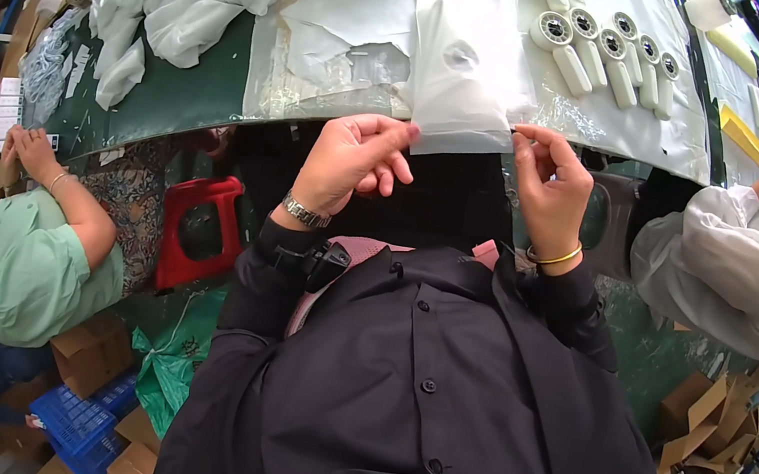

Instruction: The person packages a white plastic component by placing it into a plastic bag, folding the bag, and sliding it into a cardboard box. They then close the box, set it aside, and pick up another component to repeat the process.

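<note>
Factory desk (182,91), green and crowded: left hand (353,156) and right hand (552,181) pinch shut on the near edge of a clear plastic bag (462,59); sealing seemingly underway; next, an even press.

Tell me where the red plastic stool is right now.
In the head view, the red plastic stool stands low on the person's left, under the near edge of the green worktable, beside the left hand.

Green worktable (184,91), red stool (198,227), cardboard boxes (700,436) on what seems a floor.
</note>
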Demonstrator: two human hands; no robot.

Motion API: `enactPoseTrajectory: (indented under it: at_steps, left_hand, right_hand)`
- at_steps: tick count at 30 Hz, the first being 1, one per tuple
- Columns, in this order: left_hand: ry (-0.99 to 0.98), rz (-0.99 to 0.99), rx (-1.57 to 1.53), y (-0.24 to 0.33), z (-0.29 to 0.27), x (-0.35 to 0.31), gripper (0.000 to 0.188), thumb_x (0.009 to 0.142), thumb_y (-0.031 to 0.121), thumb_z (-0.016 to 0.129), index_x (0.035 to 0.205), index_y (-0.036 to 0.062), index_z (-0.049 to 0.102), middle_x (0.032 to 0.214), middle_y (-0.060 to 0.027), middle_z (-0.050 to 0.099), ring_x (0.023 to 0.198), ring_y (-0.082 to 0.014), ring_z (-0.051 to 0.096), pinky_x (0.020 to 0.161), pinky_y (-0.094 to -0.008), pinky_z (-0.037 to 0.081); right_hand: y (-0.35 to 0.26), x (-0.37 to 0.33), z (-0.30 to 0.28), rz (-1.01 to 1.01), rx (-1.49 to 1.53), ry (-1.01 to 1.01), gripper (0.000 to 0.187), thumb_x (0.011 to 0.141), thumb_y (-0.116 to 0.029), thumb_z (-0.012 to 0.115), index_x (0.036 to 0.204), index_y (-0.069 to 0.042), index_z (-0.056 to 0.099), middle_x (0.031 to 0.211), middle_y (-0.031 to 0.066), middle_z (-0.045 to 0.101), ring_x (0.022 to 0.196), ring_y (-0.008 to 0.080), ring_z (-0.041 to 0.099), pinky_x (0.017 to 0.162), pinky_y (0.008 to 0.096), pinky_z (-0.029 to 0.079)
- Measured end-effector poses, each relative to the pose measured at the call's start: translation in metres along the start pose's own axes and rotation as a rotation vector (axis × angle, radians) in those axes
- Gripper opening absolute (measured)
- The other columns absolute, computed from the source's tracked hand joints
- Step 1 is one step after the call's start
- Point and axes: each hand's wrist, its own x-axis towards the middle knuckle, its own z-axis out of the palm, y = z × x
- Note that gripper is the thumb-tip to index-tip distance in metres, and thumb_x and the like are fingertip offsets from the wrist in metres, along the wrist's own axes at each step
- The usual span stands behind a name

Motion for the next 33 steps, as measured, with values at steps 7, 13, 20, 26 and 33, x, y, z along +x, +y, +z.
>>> enactPoseTrajectory:
  at_steps: [7, 13, 20, 26, 33]
  left_hand:
    - [-0.038, -0.035, -0.184, -0.007, 0.003, 0.013, 0.032, 0.106, 0.033, 0.07, 0.092, 0.0048, 0.066, 0.07, -0.0097, 0.072, 0.047, -0.0072, 0.059, 0.042, -0.0173, 0.035]
    - [-0.02, -0.027, -0.181, -0.01, -0.001, 0.015, 0.033, 0.105, 0.035, 0.072, 0.095, 0.0037, 0.07, 0.067, -0.0086, 0.071, 0.044, -0.0059, 0.055, 0.04, -0.0173, 0.034]
    - [-0.048, -0.021, -0.149, -0.012, -0.002, 0.015, 0.029, 0.108, 0.028, 0.068, 0.094, 0.0022, 0.07, 0.064, -0.0063, 0.068, 0.041, -0.005, 0.048, 0.041, -0.0175, 0.033]
    - [-0.031, 0.034, -0.136, -0.011, 0.002, 0.014, 0.027, 0.108, 0.025, 0.068, 0.096, 0.0017, 0.072, 0.062, -0.0047, 0.066, 0.043, -0.0038, 0.048, 0.042, -0.0176, 0.033]
    - [0.036, 0.093, -0.117, -0.018, 0.003, 0.02, 0.026, 0.107, 0.023, 0.069, 0.092, 0.0023, 0.072, 0.06, -0.0013, 0.063, 0.043, -0.0027, 0.044, 0.043, -0.018, 0.029]
  right_hand:
    - [-0.036, 0.013, 0.014, -0.377, -0.143, 0.009, 0.013, 0.09, 0.002, 0.08, 0.103, -0.002, 0.077, 0.085, 0.0016, 0.068, 0.072, 0.0091, 0.06, 0.065, 0.0244, 0.046]
    - [-0.036, 0.022, 0.031, -0.579, -0.209, -0.22, 0.014, 0.086, -0.002, 0.083, 0.098, -0.004, 0.076, 0.091, 0.0054, 0.07, 0.081, 0.0213, 0.064, 0.075, 0.0334, 0.051]
    - [-0.027, 0.022, 0.045, -0.549, -0.308, -0.317, 0.014, 0.087, -0.014, 0.082, 0.096, -0.007, 0.073, 0.093, 0.0052, 0.067, 0.09, 0.0258, 0.064, 0.082, 0.0383, 0.051]
    - [-0.026, 0.025, 0.048, -0.543, -0.316, -0.36, 0.015, 0.089, -0.015, 0.08, 0.097, -0.007, 0.071, 0.094, 0.0054, 0.066, 0.092, 0.0266, 0.063, 0.083, 0.0398, 0.05]
    - [-0.026, 0.029, 0.051, -0.771, -0.586, -0.401, 0.013, 0.091, -0.013, 0.077, 0.095, -0.006, 0.067, 0.096, 0.0071, 0.064, 0.093, 0.0289, 0.062, 0.086, 0.04, 0.05]
